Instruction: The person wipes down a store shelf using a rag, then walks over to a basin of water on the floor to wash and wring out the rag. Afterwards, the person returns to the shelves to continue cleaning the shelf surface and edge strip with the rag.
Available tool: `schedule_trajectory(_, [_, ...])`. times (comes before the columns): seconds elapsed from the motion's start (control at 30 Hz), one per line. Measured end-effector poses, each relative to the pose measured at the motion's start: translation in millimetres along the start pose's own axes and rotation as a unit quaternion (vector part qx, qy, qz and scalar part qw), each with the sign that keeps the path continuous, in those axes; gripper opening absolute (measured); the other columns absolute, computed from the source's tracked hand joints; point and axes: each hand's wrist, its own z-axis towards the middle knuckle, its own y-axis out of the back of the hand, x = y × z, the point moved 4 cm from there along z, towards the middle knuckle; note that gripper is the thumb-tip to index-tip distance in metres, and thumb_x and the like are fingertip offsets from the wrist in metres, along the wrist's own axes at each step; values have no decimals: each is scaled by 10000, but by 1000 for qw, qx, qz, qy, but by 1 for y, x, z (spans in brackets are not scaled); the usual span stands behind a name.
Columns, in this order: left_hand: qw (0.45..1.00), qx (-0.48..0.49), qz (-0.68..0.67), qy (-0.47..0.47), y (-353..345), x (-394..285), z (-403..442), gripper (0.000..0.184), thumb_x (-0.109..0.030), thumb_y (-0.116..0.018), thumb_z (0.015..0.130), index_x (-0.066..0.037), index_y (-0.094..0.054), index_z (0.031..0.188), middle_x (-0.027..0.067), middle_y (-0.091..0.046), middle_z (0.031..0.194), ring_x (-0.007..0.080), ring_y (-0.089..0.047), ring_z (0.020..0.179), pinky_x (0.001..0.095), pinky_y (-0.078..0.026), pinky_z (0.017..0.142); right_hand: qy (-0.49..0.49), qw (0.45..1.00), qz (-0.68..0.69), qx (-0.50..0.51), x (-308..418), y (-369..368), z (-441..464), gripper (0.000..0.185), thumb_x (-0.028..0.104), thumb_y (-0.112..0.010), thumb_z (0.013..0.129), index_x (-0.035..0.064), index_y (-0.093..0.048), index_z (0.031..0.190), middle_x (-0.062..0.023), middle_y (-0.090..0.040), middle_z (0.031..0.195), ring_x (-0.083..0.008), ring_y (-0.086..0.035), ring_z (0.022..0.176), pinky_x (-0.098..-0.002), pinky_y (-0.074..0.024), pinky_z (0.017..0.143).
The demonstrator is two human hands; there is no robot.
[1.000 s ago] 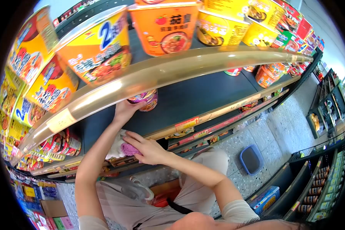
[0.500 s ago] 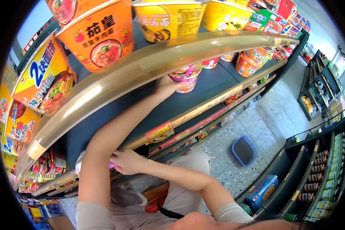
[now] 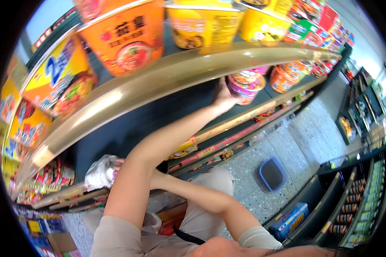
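Observation:
My left hand is closed round the near side of a purple instant noodle cup on the dark shelf. The cup is upright under the gold rail, close to other cups. My arms cross: the left forearm passes over the right and hides most of my right hand. Its visible fingers grip a crumpled white-grey cloth at the shelf's front left edge.
A curved gold rail runs above this shelf level. Large noodle tubs, including an orange one, stand above it. Orange cups stand further right. A blue-rimmed bin sits on the floor. Another stocked shelf is at lower right.
My left hand has moved right along the shelf with the purple noodle cup, nearer the other cups. The cloth now shows more fully, and my left forearm covers more of my right hand.

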Motion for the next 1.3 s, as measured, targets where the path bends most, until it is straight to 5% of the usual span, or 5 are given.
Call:
schedule_trajectory(0.23, [994,76,73,21,128,-30,-114,772,-274,-772,817,-30,-379,1435,194,-473,1406,298,-462,1320,416,-396,1085,-35,997,-30,54,10,8,0,630,79,-695,745,22,-514,1345,-160,-444,1476,-335,-431,1346,-412,-356,1102])
schedule_trajectory(0.5, [985,-160,57,-37,334,-58,-298,346,-71,-731,843,-64,-633,1175,115,-586,1193,233,-590,1126,362,-500,979,-82,995,-48,38,31,-1,9,604,124,-671,778,47,-514,1356,-200,-495,1398,-383,-518,1259,-417,-444,1025])
schedule_trajectory(0.77, [754,-598,260,73,524,12,-488,677,-142,-858,754,-10,-432,1264,109,-477,1198,217,-492,1121,384,-411,1018,-31,999,-15,22,26,-17,20,592,59,-664,760,6,-521,1331,-189,-496,1397,-340,-512,1277,-384,-400,1063])
schedule_trajectory(1.0, [878,-473,71,5,571,24,-467,1190,-119,-888,707,-22,-23,1519,171,-361,1434,256,-395,1332,406,-343,1123,-29,999,-9,9,20,-24,21,592,53,-654,754,4,-524,1330,-195,-504,1380,-341,-507,1278,-383,-389,1066])
schedule_trajectory(1.3, [880,-467,87,11,558,25,-434,985,-31,-862,718,-57,-194,1441,122,-453,1349,204,-497,1225,344,-472,1016,-43,999,0,25,19,-22,21,596,57,-655,757,14,-518,1335,-193,-503,1373,-342,-500,1282,-388,-382,1071])
